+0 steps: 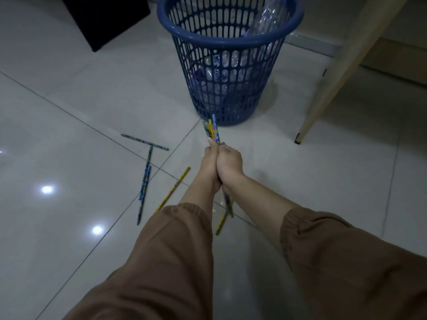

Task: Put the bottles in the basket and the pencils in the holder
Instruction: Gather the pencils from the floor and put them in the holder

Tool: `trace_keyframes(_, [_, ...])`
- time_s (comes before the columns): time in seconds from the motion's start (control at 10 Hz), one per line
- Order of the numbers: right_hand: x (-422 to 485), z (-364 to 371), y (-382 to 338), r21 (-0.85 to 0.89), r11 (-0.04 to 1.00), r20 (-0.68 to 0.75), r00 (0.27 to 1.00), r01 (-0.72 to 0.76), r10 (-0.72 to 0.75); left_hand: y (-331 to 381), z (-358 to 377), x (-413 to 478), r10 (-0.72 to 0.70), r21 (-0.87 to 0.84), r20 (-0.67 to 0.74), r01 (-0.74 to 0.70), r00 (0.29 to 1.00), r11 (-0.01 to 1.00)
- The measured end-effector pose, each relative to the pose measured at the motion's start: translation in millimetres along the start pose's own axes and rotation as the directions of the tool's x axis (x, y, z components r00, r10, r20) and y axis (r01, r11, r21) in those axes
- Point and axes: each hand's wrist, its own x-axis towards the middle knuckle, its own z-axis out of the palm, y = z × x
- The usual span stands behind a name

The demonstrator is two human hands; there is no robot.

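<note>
Both hands meet in the middle of the view around a bunch of pencils (213,129), blue and yellow, whose tips stick out above the fingers and whose ends show below the wrists. My left hand (209,163) and my right hand (228,161) press side by side, both closed on the bunch. Several more pencils lie on the floor: a blue one (144,142), two dark blue ones (145,183) and a yellow one (173,189). The blue slotted basket (231,40) stands just beyond, with clear plastic bottles (269,18) inside. No pencil holder is in view.
The floor is glossy pale tile with light reflections at the left. A black box-like object (104,17) stands at the back left. A light wooden table leg (342,72) slants down at the right, close to the basket.
</note>
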Motion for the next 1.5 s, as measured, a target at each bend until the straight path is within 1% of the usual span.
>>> trace_keyframes(0.1, [31, 3, 27, 0.11, 0.994, -0.026, 1.0, -0.01, 0.013, 10, 6, -13, 0.003, 0.102, -0.047, 0.002, 0.999, 0.995])
trace_keyframes(0.2, [18, -3, 14, 0.363, 0.91, 0.181, 0.973, -0.199, 0.141, 8, 3, -6, -0.043, 0.067, -0.03, 0.045, 0.999, 0.997])
trace_keyframes(0.3, [-25, -9, -27, 0.404, 0.864, 0.275, 0.94, -0.302, 0.201, 8, 0, -4, -0.013, 0.122, -0.113, 0.027, 0.994, 0.992])
trace_keyframes(0.4, [-28, -11, -24, 0.525, 0.787, 0.265, 0.941, -0.325, 0.211, 1, -2, 0, 0.085, 0.368, -0.244, 0.011, 0.966, 0.93])
trace_keyframes(0.5, [-18, -10, -2, 0.166, 0.964, 0.007, 0.978, -0.208, 0.21, 1, -14, -1, 0.15, 0.515, -0.277, 0.016, 0.949, 0.857])
trace_keyframes(0.6, [-7, -35, 31, -0.617, 0.786, -0.177, 0.98, -0.037, -0.092, 12, -38, 1, 0.242, 0.601, -0.292, -0.02, 0.925, 0.799])
trace_keyframes(0.7, [-2, -48, 54, -0.896, 0.441, -0.032, 0.997, -0.058, 0.066, 28, -63, 1, 0.249, 0.636, -0.276, -0.018, 0.929, 0.772])
trace_keyframes(0.8, [3, -41, 64, -0.886, 0.454, -0.03, 0.99, -0.09, 0.139, 36, -86, 2, 0.186, 0.625, -0.311, 0.053, 0.932, 0.779])
trace_keyframes(0.9, [6, -30, 62, -0.829, 0.559, -0.01, 1.0, -0.024, 0.027, 28, -108, 0, 0.207, 0.675, -0.388, 0.124, 0.898, 0.727])
trace_keyframes(1.0, [7, -14, 55, -0.744, 0.667, -0.024, 0.999, -0.047, 0.043, 15, -132, -6, 0.293, 0.726, -0.446, 0.151, 0.845, 0.671])
trace_keyframes(1.1, [7, 16, 52, -0.74, 0.672, 0.062, 0.995, -0.004, 0.073, 8, -151, -8, 0.345, 0.752, -0.468, 0.161, 0.814, 0.639])
trace_keyframes(1.2, [1, 50, 45, -0.713, 0.699, 0.116, 0.992, 0.049, 0.049, 8, -161, -7, 0.33, 0.748, -0.501, 0.208, 0.8, 0.631])
trace_keyframes(1.3, [-2, 78, 42, -0.672, 0.734, 0.145, 0.989, 0.096, 0.004, 6, -170, -4, 0.255, 0.721, -0.541, 0.285, 0.801, 0.632])
trace_keyframes(1.4, [-1, 94, 40, -0.725, 0.68, 0.141, 0.99, 0.109, -0.008, 3, -181, -2, 0.22, 0.718, -0.553, 0.326, 0.803, 0.615])
trace_keyframes(1.5, [4, 98, 36, -0.819, 0.56, 0.128, 0.991, 0.125, -0.035, 1, -189, 2, 0.207, 0.73, -0.551, 0.346, 0.809, 0.59])
